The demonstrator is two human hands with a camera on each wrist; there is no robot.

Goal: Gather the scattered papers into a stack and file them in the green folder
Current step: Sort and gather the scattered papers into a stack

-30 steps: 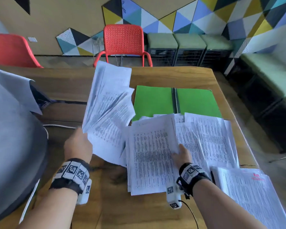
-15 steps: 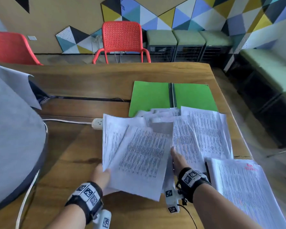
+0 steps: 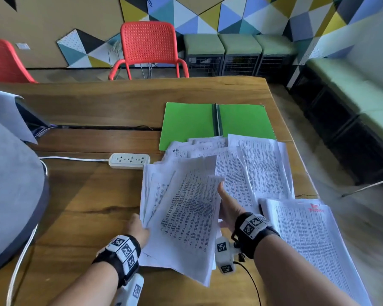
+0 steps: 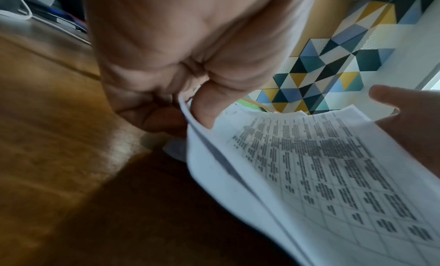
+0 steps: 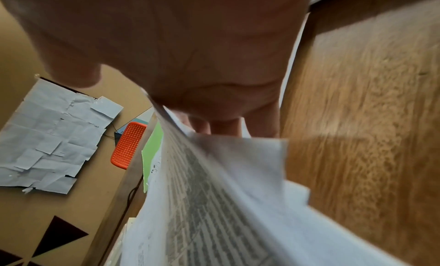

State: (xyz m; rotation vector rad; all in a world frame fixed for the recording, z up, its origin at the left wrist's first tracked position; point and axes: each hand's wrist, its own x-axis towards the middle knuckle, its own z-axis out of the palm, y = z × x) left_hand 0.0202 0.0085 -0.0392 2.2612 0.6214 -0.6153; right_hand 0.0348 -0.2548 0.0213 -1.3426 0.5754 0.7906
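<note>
Left hand (image 3: 139, 228) fingers pinch a fanned bunch of papers (image 3: 186, 217); right hand (image 3: 228, 208) fingers slide beneath them. Green folder (image 3: 217, 124) lies open beyond the fingertips. Loose sheets may slip out sideways.

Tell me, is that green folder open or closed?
Open: the green folder lies flat, both covers spread beside its spine, papers overlapping its near edge.

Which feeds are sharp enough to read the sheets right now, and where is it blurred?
Head view: sharp centre, edges smeared, print on the papers unreadable. Left wrist: left hand close and soft, wood motion-blurred. Right wrist: right hand dim, sheets streaked.
</note>
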